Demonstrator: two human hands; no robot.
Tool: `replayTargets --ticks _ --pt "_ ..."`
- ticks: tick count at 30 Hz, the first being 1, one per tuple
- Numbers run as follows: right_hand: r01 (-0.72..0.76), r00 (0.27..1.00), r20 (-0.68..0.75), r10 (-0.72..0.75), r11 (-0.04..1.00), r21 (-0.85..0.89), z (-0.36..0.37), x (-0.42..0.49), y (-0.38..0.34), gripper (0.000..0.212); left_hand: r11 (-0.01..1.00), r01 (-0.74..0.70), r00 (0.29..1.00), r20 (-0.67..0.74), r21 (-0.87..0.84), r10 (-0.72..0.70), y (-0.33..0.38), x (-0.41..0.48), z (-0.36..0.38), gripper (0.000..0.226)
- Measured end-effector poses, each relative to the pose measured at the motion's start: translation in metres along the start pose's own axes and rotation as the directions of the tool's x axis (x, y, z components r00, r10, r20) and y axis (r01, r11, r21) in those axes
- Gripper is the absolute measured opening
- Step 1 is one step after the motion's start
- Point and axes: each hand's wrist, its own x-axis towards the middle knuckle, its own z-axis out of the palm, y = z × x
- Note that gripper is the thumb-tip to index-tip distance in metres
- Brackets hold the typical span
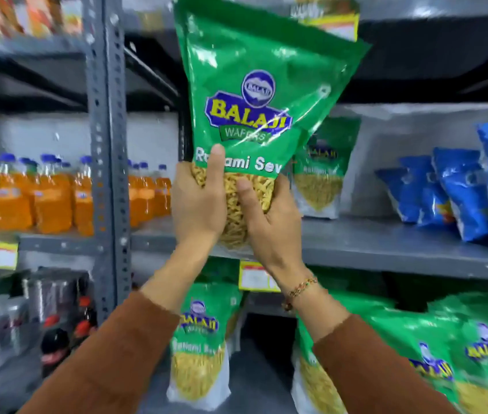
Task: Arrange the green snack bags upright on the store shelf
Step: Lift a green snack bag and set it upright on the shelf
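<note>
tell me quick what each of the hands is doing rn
Left hand: closed on the green snack bag.
Right hand: closed on the same bag.

We hold a green snack bag (254, 94) upright in front of the grey shelf (386, 243), our left hand (199, 201) and right hand (269, 222) both clasping its clear lower part. Behind it a second green bag (322, 174) stands on the shelf, with blue bags (458, 192) to its right. Orange drink bottles (27, 195) fill the left bay, and more green bags (434, 351) lie below.
</note>
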Motion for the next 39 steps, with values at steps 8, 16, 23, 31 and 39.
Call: replayTargets --ticks 8,16,23,31,39 --pt "-0.265 0.932 0.283 0.226 0.958 0.108 0.062 0.070 0.052 0.013 0.949 0.245 0.966 0.038 0.198 -0.257 -0.077 0.090 0.021 0.084" --pt "-0.384 0.864 0.404 0.301 0.913 0.141 0.083 0.072 0.082 0.022 0.950 0.261 0.960 0.059 0.172 -0.274 -0.129 0.098 0.033 0.080" --pt "-0.288 0.910 0.342 0.233 0.950 0.120 0.076 0.068 0.078 0.017 0.938 0.255 0.948 0.128 0.236 -0.290 -0.126 0.096 0.031 0.076" --pt "0.277 0.908 -0.198 -0.369 0.884 -0.377 -0.018 -0.060 0.107 0.039 0.783 -0.577 0.815 -0.232 -0.234 0.531 -0.129 -0.060 0.037 0.031" --pt "-0.508 0.793 -0.576 0.199 0.737 -0.446 -0.186 -0.239 0.205 0.076 0.919 0.251 0.882 0.464 -0.304 -0.087 -0.157 -0.308 0.116 0.033"
